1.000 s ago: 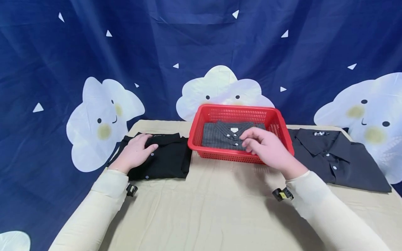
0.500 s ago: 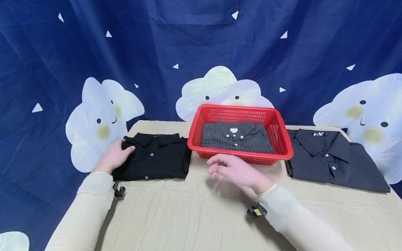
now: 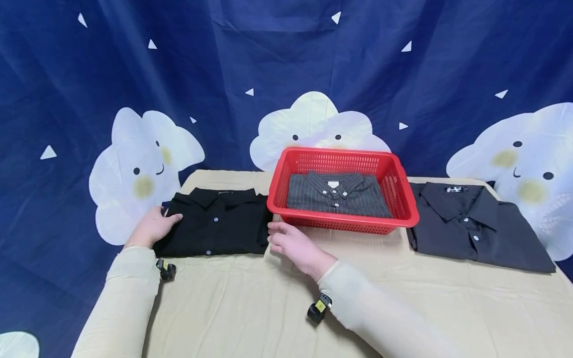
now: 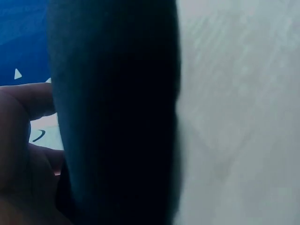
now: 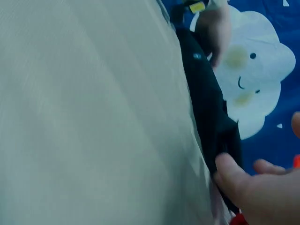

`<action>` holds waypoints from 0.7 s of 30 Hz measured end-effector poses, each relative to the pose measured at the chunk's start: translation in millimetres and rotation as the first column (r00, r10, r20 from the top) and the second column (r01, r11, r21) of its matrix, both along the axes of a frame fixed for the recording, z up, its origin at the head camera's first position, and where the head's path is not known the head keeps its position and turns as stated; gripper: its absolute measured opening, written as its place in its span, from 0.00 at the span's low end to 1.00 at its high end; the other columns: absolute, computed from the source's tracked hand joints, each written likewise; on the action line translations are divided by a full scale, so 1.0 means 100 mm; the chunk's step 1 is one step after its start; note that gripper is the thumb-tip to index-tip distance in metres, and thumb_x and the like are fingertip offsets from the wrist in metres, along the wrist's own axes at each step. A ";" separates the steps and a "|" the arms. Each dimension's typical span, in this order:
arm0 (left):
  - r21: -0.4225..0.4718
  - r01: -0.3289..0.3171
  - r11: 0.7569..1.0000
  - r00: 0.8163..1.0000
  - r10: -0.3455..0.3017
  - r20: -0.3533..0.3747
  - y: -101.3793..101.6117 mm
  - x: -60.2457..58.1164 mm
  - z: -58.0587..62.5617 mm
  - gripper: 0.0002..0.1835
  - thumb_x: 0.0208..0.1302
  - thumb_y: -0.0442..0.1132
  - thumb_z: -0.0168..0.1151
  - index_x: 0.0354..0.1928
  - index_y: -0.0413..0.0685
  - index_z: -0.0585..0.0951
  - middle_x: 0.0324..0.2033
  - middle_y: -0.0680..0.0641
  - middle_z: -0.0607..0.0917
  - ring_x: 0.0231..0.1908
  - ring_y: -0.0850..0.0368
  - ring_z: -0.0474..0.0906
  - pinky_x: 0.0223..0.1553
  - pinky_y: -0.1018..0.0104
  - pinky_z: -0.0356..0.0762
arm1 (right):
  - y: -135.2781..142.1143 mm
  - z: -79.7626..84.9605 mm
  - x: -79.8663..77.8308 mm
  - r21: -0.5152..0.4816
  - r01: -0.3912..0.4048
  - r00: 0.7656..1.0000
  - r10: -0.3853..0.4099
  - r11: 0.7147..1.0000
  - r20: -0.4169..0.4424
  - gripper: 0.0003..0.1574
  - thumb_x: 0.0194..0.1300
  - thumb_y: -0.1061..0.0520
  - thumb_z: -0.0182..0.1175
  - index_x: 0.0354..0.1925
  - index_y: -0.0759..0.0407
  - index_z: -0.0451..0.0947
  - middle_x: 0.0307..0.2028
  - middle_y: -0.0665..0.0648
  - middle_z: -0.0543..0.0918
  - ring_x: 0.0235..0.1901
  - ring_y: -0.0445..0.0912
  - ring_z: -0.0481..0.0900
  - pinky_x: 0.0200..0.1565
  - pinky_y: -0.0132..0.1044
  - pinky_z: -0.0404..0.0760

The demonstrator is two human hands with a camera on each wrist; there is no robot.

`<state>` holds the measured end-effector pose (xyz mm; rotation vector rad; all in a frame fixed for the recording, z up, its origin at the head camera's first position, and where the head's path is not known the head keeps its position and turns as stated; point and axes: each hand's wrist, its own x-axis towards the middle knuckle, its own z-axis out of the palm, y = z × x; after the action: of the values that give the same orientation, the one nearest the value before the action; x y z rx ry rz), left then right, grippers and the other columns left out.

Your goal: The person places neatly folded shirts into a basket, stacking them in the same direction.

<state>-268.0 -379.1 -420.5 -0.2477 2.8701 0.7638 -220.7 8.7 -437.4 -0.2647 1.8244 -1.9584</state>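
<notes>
A folded black shirt with pale buttons lies at the left of the beige-covered table. At its left edge is my left hand, the thumb reaching over the cloth and the fingers beside the edge. In the left wrist view the dark cloth fills the middle, with my fingers right at its side. My right hand is at the shirt's right edge, fingers loosely bent and nothing between them. The right wrist view shows its fingertips overlapping the corner of the black shirt.
Beyond my right hand stands a red perforated basket holding a folded pinstriped shirt. A folded dark grey shirt lies right of it. A blue curtain with white clouds hangs behind the beige table cover.
My right hand has moved from over the basket down and left to the black shirt's right edge. My left hand has slid left from on top of that shirt to its left edge.
</notes>
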 end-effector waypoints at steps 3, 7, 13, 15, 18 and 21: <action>-0.015 0.004 1.000 1.000 -0.004 0.000 0.01 -0.01 0.00 0.46 0.75 0.54 0.50 0.70 0.14 0.51 0.65 0.15 0.58 0.65 0.20 0.58 0.66 0.32 0.58 | -0.11 -0.01 -0.01 -0.027 0.074 0.997 -0.074 0.997 0.024 0.40 0.64 0.63 0.53 0.72 0.72 0.60 0.70 0.69 0.65 0.61 0.56 0.73 0.62 0.45 0.73; -0.013 -0.020 1.000 1.000 0.020 0.001 0.02 -0.02 -0.01 0.46 0.74 0.54 0.51 0.70 0.15 0.52 0.65 0.15 0.59 0.65 0.20 0.58 0.65 0.33 0.58 | -0.22 0.00 -0.02 -0.098 0.168 0.983 -0.159 0.981 0.093 0.41 0.63 0.64 0.51 0.74 0.72 0.57 0.72 0.66 0.61 0.56 0.53 0.70 0.56 0.41 0.70; 0.027 -0.064 0.998 0.998 0.063 0.018 -0.02 -0.03 -0.08 0.47 0.73 0.57 0.51 0.70 0.16 0.53 0.66 0.16 0.59 0.65 0.21 0.58 0.66 0.33 0.58 | -0.29 -0.01 -0.07 -0.258 0.281 0.949 -0.227 0.924 0.218 0.21 0.63 0.66 0.49 0.55 0.70 0.68 0.54 0.59 0.73 0.62 0.55 0.67 0.65 0.53 0.67; 0.038 -0.072 0.997 0.997 0.071 0.033 -0.05 -0.02 -0.09 0.48 0.74 0.59 0.49 0.70 0.16 0.53 0.66 0.16 0.58 0.66 0.21 0.57 0.66 0.32 0.58 | -0.32 -0.03 -0.09 -0.284 0.293 0.943 -0.227 0.913 0.242 0.07 0.64 0.67 0.49 0.41 0.62 0.66 0.40 0.53 0.71 0.53 0.53 0.71 0.63 0.54 0.69; 0.040 -0.070 0.997 0.997 0.068 0.048 -0.08 0.00 -0.10 0.49 0.75 0.61 0.46 0.70 0.16 0.52 0.66 0.16 0.58 0.65 0.20 0.57 0.65 0.31 0.58 | -0.37 -0.05 -0.10 -0.285 0.292 0.941 -0.222 0.913 0.254 0.07 0.64 0.67 0.49 0.40 0.59 0.63 0.36 0.52 0.66 0.46 0.50 0.70 0.60 0.52 0.71; 0.038 -0.052 0.998 0.997 0.050 0.053 -0.07 -0.05 -0.11 0.50 0.74 0.64 0.45 0.70 0.16 0.53 0.66 0.16 0.58 0.65 0.20 0.58 0.64 0.31 0.59 | -0.40 -0.06 -0.13 -0.269 0.304 0.936 -0.234 0.914 0.263 0.19 0.64 0.66 0.51 0.54 0.65 0.62 0.49 0.57 0.69 0.52 0.52 0.70 0.61 0.50 0.70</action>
<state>-272.6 -386.0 -431.3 -0.3327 2.8062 0.8101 -233.4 -31.2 -443.6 0.1248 1.4711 -2.3556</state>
